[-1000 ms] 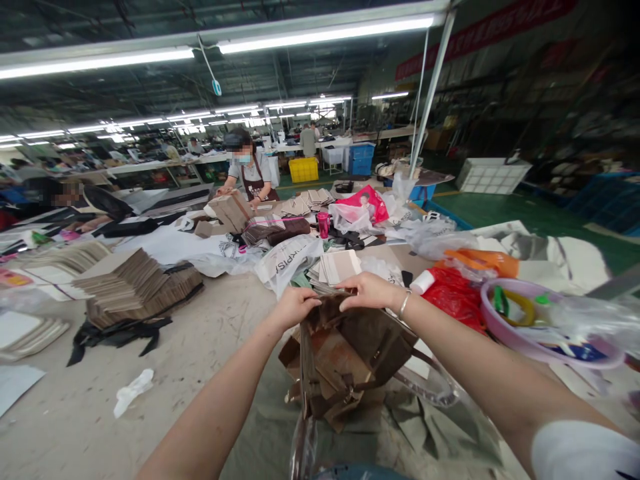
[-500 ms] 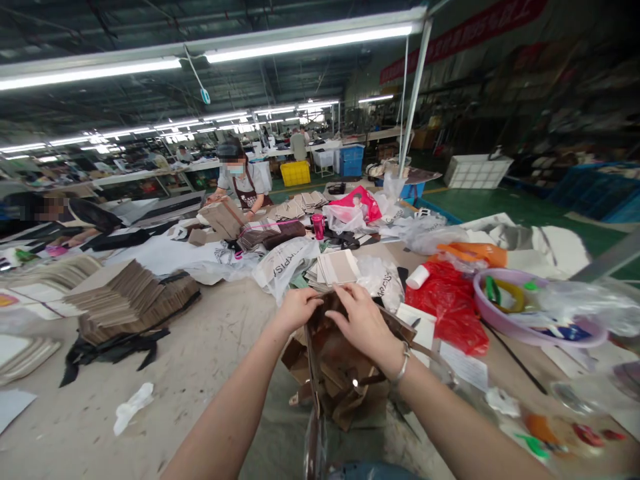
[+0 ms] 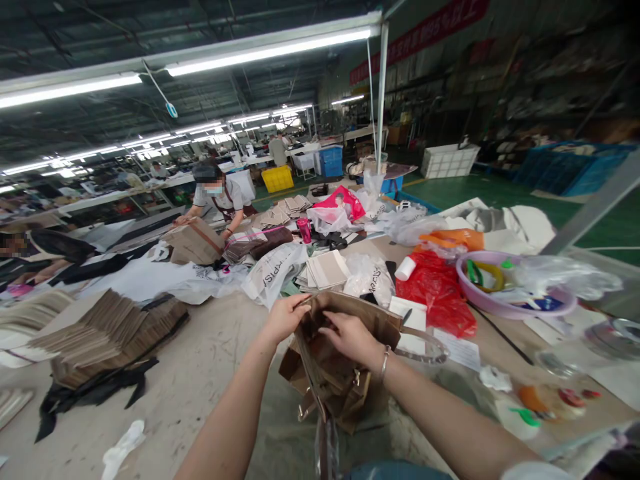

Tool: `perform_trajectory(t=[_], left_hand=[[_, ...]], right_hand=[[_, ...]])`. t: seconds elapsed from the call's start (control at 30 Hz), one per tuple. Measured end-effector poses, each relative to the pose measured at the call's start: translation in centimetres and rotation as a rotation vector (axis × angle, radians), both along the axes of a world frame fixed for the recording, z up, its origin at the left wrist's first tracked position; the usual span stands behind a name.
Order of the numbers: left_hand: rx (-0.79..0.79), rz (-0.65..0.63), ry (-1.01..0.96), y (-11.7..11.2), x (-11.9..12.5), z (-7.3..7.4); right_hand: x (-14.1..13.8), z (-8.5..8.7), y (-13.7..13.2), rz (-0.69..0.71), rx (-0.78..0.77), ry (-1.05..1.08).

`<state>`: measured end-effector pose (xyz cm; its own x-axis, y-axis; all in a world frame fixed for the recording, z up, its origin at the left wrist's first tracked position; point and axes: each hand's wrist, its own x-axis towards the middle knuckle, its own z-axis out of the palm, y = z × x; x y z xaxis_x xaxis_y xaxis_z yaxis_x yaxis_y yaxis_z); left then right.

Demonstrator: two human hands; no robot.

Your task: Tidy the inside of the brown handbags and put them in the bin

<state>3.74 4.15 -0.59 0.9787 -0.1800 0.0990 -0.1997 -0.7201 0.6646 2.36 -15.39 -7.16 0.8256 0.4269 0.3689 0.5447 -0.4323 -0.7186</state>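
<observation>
A brown bag [image 3: 340,393] with metal clasps stands upright in front of me, its mouth facing up. My left hand [image 3: 286,320] pinches the bag's rim at its far left corner between thumb and fingers. Inside the mouth, my right hand [image 3: 353,341] reaches toward the left wall with its fingers apart. The fingertips are near the inner lining; whether they touch it I cannot tell. A clear-wrapped strap [image 3: 427,343] loops out to the right of the bag, and another wrapped strap [image 3: 327,447] hangs down its near side.
Stacked brown pieces [image 3: 117,333] lie on the left of the table [image 3: 215,353]. Beyond the bag are pale panels [image 3: 325,270] and plastic bags [image 3: 370,277]. A red bag [image 3: 435,293] and a purple basin [image 3: 515,307] sit at right. A co-worker [image 3: 220,193] handles a brown bag across the table.
My right hand has moved from the bag's far rim down into its mouth. The mouth now looks wider. My left hand stays on the rim corner. The view has turned slightly right.
</observation>
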Motion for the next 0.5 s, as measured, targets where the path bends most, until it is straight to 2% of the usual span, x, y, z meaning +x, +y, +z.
perform_trajectory(t=[0.1,0.17,0.37,0.5], left_hand=[[0.039,-0.048,0.046,-0.3,-0.1,0.3],[0.048,-0.057,0.051,-0.4,-0.2,0.6],[0.011,-0.090,0.065,-0.4,-0.4,0.8],[0.026,-0.079,0.054,-0.4,-0.2,0.5]], right_hand=[[-0.2,-1.4,1.8,-0.177,0.099,0.315],[0.1,-1.4,2.7,-0.229,0.174,0.398],[1.4,0.4,4.0,-0.293,0.186,0.388],[1.8,0.4,4.7,-0.272,0.375,0.613]])
